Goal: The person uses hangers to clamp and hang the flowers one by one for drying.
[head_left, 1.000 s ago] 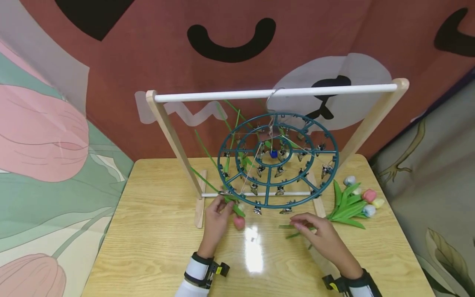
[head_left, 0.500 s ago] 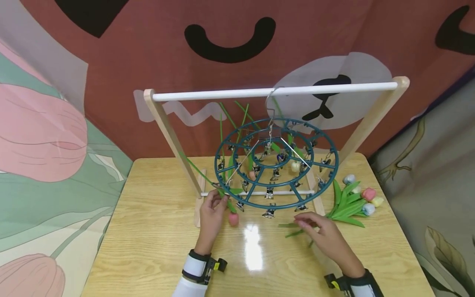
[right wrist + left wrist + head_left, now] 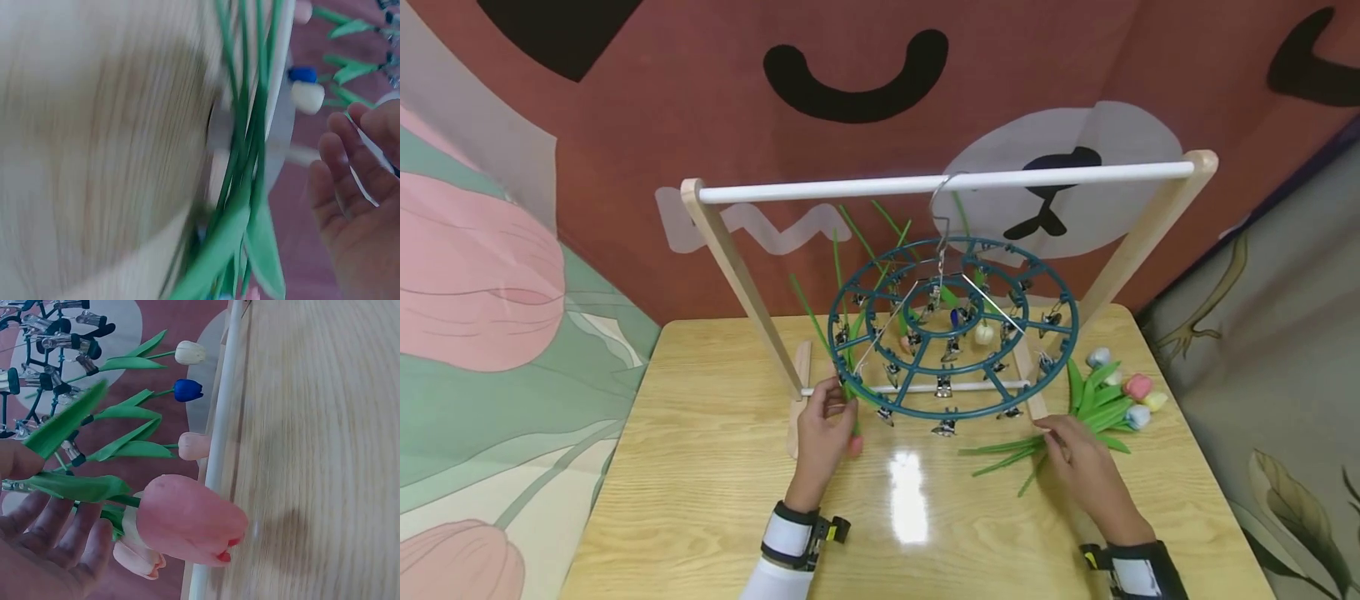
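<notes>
A teal round clip hanger hangs from the white bar. At its left front rim, my left hand is at a head-down pink tulip; in the left wrist view the leaves touch the relaxed fingers, with a gap showing between thumb and fingers. A metal clip is beside the leaf base. My right hand is above the stems of a tulip bunch on the table, fingers loosely bent and holding nothing. In the right wrist view, the green stems lie apart from the fingers.
Other tulips hang head-down farther back, including a white tulip and a blue tulip. Wooden posts hold up the bar, and a lower white rod runs under the hanger. Patterned cloth stands behind the table.
My right hand has moved right, farther over the bunch. The left hand has shifted slightly left, and the pink tulip has moved left, its stem now steeper. The hanger has turned and swayed.
</notes>
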`<state>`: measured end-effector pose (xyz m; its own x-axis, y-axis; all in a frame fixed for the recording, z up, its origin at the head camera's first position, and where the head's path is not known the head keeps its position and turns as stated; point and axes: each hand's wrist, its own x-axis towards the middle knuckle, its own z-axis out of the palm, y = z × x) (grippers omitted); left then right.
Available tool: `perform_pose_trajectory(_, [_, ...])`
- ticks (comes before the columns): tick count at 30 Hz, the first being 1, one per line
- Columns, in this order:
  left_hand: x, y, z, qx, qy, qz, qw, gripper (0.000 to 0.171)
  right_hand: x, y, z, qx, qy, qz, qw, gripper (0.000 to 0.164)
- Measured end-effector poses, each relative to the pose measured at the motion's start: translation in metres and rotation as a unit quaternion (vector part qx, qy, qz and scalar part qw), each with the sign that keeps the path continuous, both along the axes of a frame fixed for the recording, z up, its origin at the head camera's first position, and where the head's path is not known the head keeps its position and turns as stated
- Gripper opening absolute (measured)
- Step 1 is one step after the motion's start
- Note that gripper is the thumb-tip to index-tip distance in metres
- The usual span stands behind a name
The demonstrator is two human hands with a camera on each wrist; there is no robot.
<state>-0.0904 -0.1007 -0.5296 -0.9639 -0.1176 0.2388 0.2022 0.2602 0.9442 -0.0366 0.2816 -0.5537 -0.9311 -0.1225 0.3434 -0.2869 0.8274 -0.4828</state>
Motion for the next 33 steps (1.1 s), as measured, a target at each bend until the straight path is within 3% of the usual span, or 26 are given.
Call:
perform_pose_trajectory(5, [0.002,0.001,0.003,-0.018,0.009,0.005,0.9998,0.041,-0.006,0.023,-0.002,0.038,0.043,-0.012,0.998,0.029])
perform_pose_trajectory(9, [0.005,0.003,0.005,-0.021,0.011,0.009,0.9997,0.044,-0.009,0.033,-0.006,0.068,0.056,0.007,0.996,0.031])
perform_pose_trajectory(11, [0.009,0.005,0.005,-0.034,0.031,0.015,0.9988,0.040,-0.010,0.036,-0.008,0.090,0.062,0.027,0.994,0.034])
perform_pose_trajectory(14, [0.016,0.007,0.005,-0.060,0.091,0.016,0.9939,0.031,-0.012,0.041,-0.013,0.123,0.070,0.054,0.988,0.037])
perform_pose_trajectory(17, [0.026,0.010,0.008,-0.081,0.166,-0.017,0.9826,0.026,-0.014,0.043,-0.016,0.148,0.074,0.066,0.984,0.037])
perform_pose_trajectory(21, [0.038,0.021,0.013,-0.090,0.217,-0.117,0.9649,0.024,-0.015,0.044,-0.017,0.164,0.077,0.070,0.981,0.033])
perform_pose_trajectory(23, [0.044,0.028,0.014,-0.091,0.215,-0.168,0.9577,0.021,-0.016,0.044,-0.017,0.170,0.076,0.074,0.980,0.030])
perform_pose_trajectory(27, [0.052,0.045,0.015,-0.098,0.169,-0.244,0.9498,0.015,-0.018,0.040,-0.016,0.184,0.072,0.102,0.975,0.028])
perform_pose_trajectory(33, [0.054,0.067,0.010,-0.140,0.095,-0.280,0.9448,0.003,-0.018,0.033,-0.014,0.201,0.057,0.140,0.968,0.030])
